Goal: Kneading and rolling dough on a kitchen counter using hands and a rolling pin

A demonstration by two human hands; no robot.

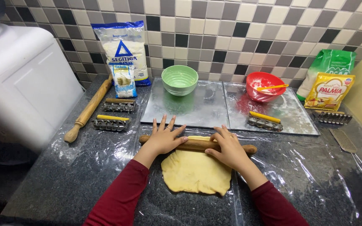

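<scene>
Both your flat, open palms, left hand and right hand, press the rolling pin, lying crosswise over the far edge of the dough.

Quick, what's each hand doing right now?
Left hand: open, fingers spread, palm pressing on the wooden rolling pin over flat yellow dough.
Right hand: open, palm on the same pin.

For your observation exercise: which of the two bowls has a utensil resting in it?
The red bowl on the right tray holds a yellow utensil; the green bowl appears empty.
</scene>
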